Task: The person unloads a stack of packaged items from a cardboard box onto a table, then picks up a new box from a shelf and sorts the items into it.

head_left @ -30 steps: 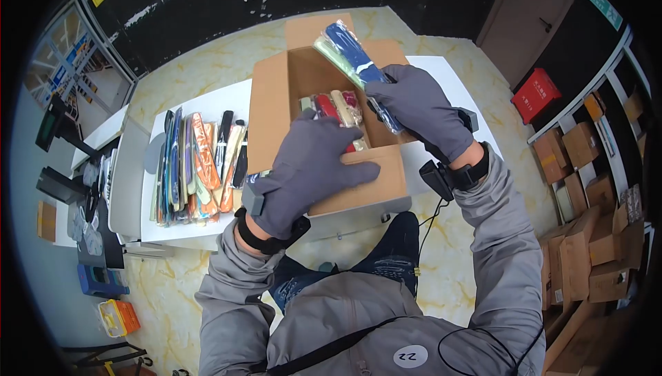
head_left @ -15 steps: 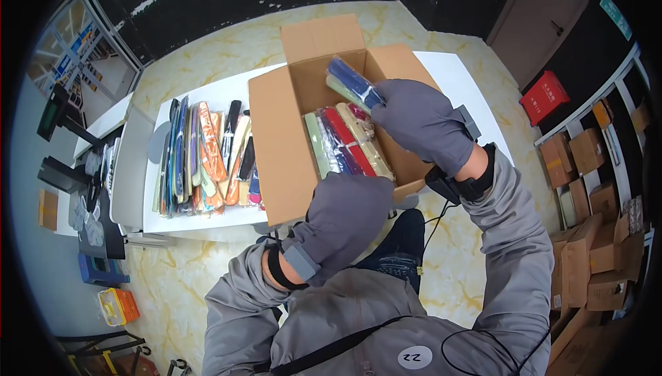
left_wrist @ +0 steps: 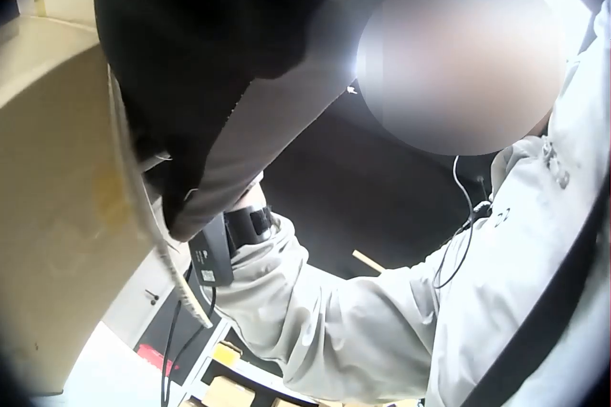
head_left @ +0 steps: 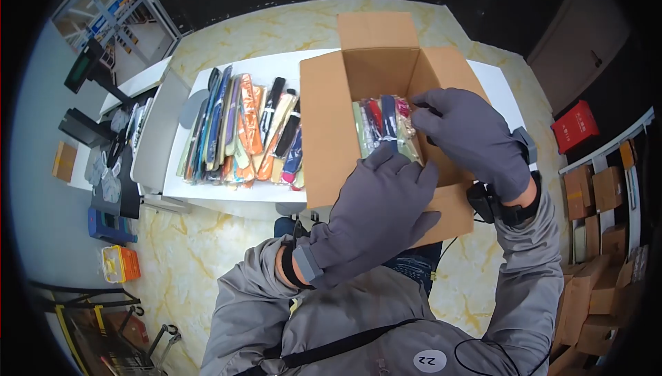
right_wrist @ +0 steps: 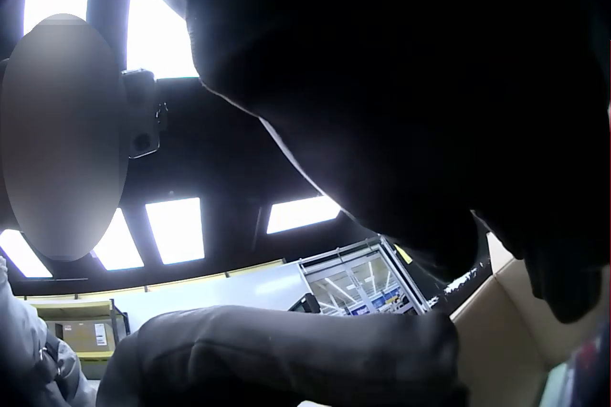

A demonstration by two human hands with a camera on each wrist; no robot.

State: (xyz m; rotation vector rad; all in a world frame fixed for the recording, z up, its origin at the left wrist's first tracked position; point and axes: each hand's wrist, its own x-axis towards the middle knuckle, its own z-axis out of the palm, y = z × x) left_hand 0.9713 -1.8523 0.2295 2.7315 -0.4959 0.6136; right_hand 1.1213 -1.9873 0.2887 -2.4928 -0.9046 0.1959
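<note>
Both hands wear grey gloves over an open cardboard box (head_left: 327,127). Inside it lie several slim items in clear plastic sleeves, among them a dark blue packet (head_left: 389,115), a red packet (head_left: 374,112) and a pale green packet (head_left: 363,138). My left hand (head_left: 379,203) reaches over the near edge, its extended fingers at the near ends of the packets. Over the right side of the box, my right hand (head_left: 476,134) has loosely bent fingers beside a crimson patterned packet (head_left: 405,114) and grips nothing. In the right wrist view, the dark right glove (right_wrist: 410,102) fills the upper right.
Left of the box, many sleeved packets (head_left: 238,127) lie in a row on the white table (head_left: 269,193). Box flaps stand spread outward. A side desk with monitors (head_left: 86,127) stands at left. Cardboard boxes (head_left: 607,186) fill shelving at right, below a red box (head_left: 575,127).
The blue packet, gripped by the right hand earlier, now lies in the box among the others. My right hand has let go; the left has moved to the packets' near ends.
</note>
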